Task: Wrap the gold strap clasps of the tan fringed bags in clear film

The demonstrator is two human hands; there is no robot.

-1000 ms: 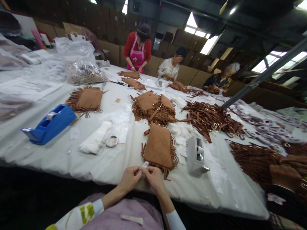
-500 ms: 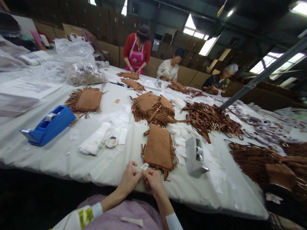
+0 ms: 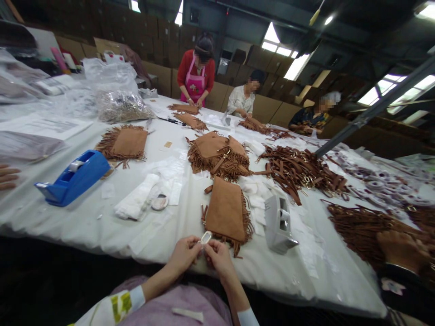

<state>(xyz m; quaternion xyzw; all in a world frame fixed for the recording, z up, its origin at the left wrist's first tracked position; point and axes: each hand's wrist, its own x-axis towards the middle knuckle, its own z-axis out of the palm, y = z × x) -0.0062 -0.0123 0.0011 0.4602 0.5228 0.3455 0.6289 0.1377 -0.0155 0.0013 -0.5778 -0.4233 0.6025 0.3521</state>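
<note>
At the table's front edge, my left hand [image 3: 185, 254] and my right hand [image 3: 218, 257] meet with their fingertips pinched together. Between them they grip a small oval ring [image 3: 206, 237] with a pale rim and whitish wrapping around it; its lower end is hidden by my fingers. Just beyond the ring lies a brown fringed pouch [image 3: 225, 208], flat on the table, with a zip pull on its left side and tassels along its right. To its right stands a grey tape dispenser [image 3: 277, 226].
A blue tape dispenser [image 3: 76, 179], a folded white cloth bundle [image 3: 137, 199] and a tape roll [image 3: 159, 202] lie to the left. Fringed bags [image 3: 217, 156] and brown straps [image 3: 302, 174] are piled ahead. A co-worker's hand [image 3: 403, 251] is at the right, another hand [image 3: 7, 176] at the left.
My left fingers have closed in towards the right ones, and the oval ring now stands more upright. Another person's hand has appeared at the left edge.
</note>
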